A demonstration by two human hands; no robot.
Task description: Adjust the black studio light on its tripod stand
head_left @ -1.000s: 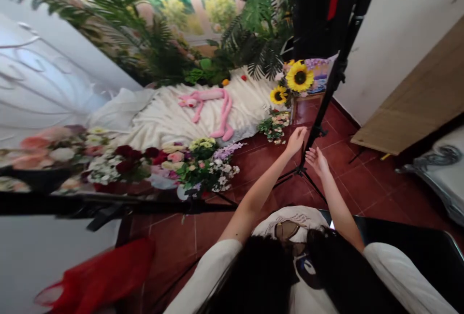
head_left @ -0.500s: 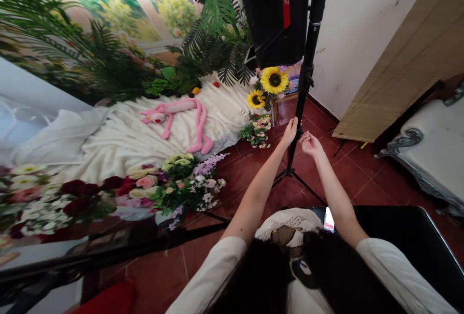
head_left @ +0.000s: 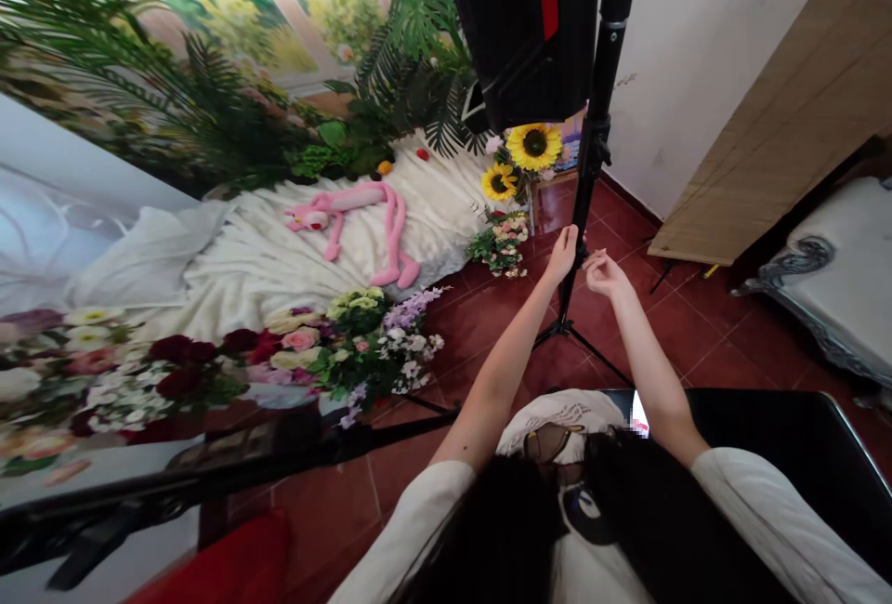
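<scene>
A black light stand [head_left: 591,172] rises in front of me, carrying a large black studio light [head_left: 519,37] with a red stripe. My left hand [head_left: 563,253] is closed around the stand's lower pole from the left. Close against the pole's right side, at a dark clamp, is my right hand [head_left: 603,273], its fingers curled and pinched. Whatever lies between those fingertips is too small to make out. Below my hands the stand's tripod legs [head_left: 564,330] spread over the floor.
A pink plush toy [head_left: 355,200] lies on a cream fur cloth [head_left: 261,260]. Artificial flowers [head_left: 307,344] line the near side, sunflowers [head_left: 533,147] stand behind the pole. Another black stand [head_left: 243,465] crosses lower left. A silver-trimmed sofa [head_left: 836,260] is at right.
The scene has shifted slightly right in my view, and the stand's upper part leans a little more to the right. Both hands stay at the same part of the pole.
</scene>
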